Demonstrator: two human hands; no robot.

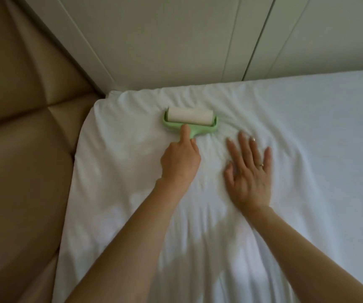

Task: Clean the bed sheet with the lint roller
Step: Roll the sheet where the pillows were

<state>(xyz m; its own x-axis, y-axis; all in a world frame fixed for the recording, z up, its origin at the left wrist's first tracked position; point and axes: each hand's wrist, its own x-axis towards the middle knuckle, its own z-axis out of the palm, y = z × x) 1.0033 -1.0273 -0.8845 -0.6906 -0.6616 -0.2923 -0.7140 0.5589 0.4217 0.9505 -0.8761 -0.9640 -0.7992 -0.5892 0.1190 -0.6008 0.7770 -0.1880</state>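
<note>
The person leans over the near corner of the bed, both bare forearms stretched out across the white bed sheet (307,149). The left hand (180,162) grasps the lint roller (190,119) by its pale green handle (193,132). The fingers are curled around the stem, and the index finger (183,134) lies straight along the top, its tip reaching the crossbar of the frame. The roller's white roll (190,116) lies flat on the sheet, close to the corner where the mattress meets the wall, with its long side running roughly parallel to the far edge of the bed.

Just to the right of the roller and a little nearer to the person, the right hand (250,178) lies released, palm down on the fabric. Its fingers are straight and spread, pressing the cloth. A thin ring (261,165) shows on one finger.

The sheet is creased around both hands, with folds fanning out from the roller and long ridges running back under the arms. Further to the right it lies smoother.

A tan padded headboard (23,149) with stitched panels stands against the left side of the bed. Pale wall panels (176,40) with vertical grooves rise behind the far edge.
</note>
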